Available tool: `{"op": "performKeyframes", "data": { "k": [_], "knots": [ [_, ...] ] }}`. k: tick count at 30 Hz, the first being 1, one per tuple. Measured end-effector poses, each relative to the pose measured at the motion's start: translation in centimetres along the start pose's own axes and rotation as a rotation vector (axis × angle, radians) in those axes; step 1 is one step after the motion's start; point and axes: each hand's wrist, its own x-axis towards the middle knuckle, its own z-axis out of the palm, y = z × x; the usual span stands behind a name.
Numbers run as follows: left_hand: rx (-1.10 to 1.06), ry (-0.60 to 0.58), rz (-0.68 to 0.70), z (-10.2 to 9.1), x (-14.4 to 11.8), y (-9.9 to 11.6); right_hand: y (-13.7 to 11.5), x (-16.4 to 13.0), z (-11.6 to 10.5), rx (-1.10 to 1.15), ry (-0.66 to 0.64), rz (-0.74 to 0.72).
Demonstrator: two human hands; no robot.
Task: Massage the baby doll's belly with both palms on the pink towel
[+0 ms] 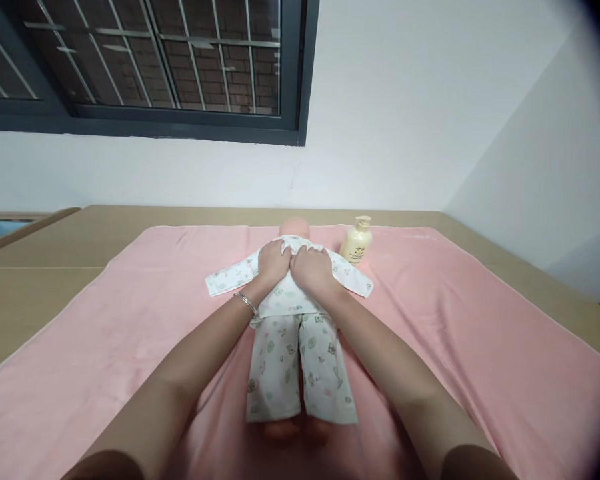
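A baby doll (295,227) lies stretched out with its head away from me, dressed in a white printed pajama top (291,298) and matching pajama pants (275,367). Its sleeves spread to both sides, and bare feet show below the pant legs. My left hand (274,261), with a silver bracelet on the wrist, has its fingers curled on the upper part of the top. Beside it, almost touching, my right hand (312,269) is closed on the same area of cloth. The fabric between my fingertips is mostly hidden.
Under the doll a pink blanket (130,320) covers much of a wooden surface (50,280). A cream pump bottle (357,241) stands upright past the doll's right-hand sleeve. Behind are a white wall (380,120) and a barred window (180,60).
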Motion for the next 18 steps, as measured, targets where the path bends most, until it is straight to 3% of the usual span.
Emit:
{"op": "performKeyframes", "data": {
  "k": [6, 9, 11, 13, 15, 18],
  "knots": [
    [0.012, 0.099, 0.064, -0.4, -0.9, 0.3, 2.4, 2.0, 1.3, 0.167, -0.041, -0.028],
    [0.009, 0.165, 0.047, -0.6, -1.3, 0.4, 2.9, 2.5, 1.4, 0.192, -0.027, 0.062],
    [-0.028, 0.195, 0.026, -0.5, -1.4, 0.2, 2.5, 2.3, 1.2, 0.157, 0.073, 0.057],
    [-0.103, 0.224, 0.010, -0.3, -1.4, -0.1, 1.7, 1.9, 1.0, 0.142, 0.127, -0.043],
    [-0.226, 0.256, -0.023, -0.1, -1.3, -0.6, 0.9, 1.6, 1.1, 0.163, 0.070, -0.114],
    [-0.406, 0.299, -0.102, 0.3, -1.3, -1.2, 0.3, 1.2, 1.3, 0.185, 0.008, -0.068]
  ]
}}
